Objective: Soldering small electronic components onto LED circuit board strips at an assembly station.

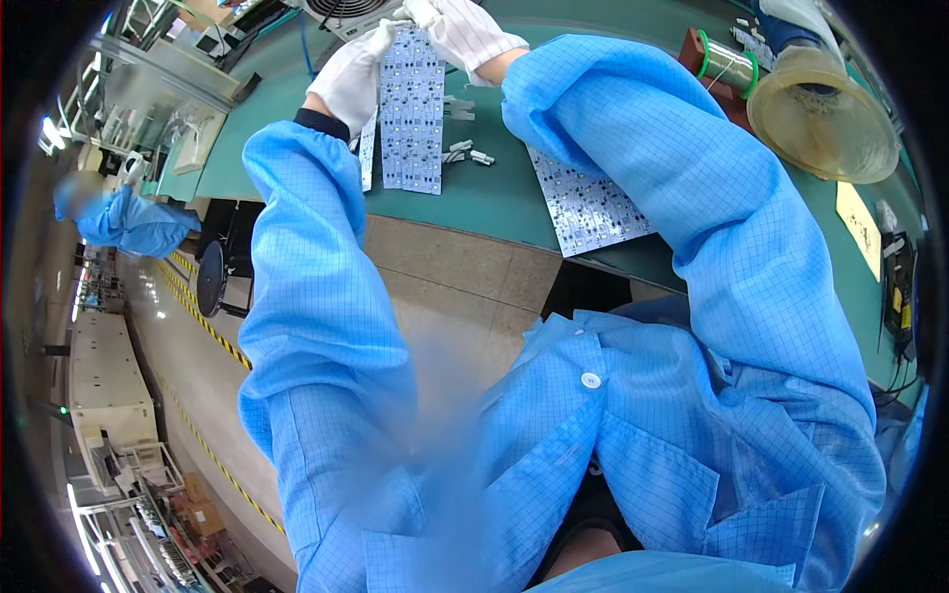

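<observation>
Both my hands wear white gloves and meet at the far end of a long circuit board panel [411,119], silver-white and dotted with small components. My left hand [356,77] lies along the panel's left edge, its fingers closed on the far left corner. At the far right corner, the fingers of my right hand [460,38] are pinched together; whatever they hold is too small to tell. Just right of the panel lie several small white connectors [469,152]. A narrow strip of similar board [368,153] shows under my left wrist. Another board panel [593,206] rests partly beneath my right forearm.
The green-topped bench [494,212] carries a solder wire spool [729,63] and a translucent funnel-shaped hood [825,119] at right. A yellow card [858,227] lies beyond. A fan unit [346,12] stands at the far edge. Another person in blue [133,219] is at left.
</observation>
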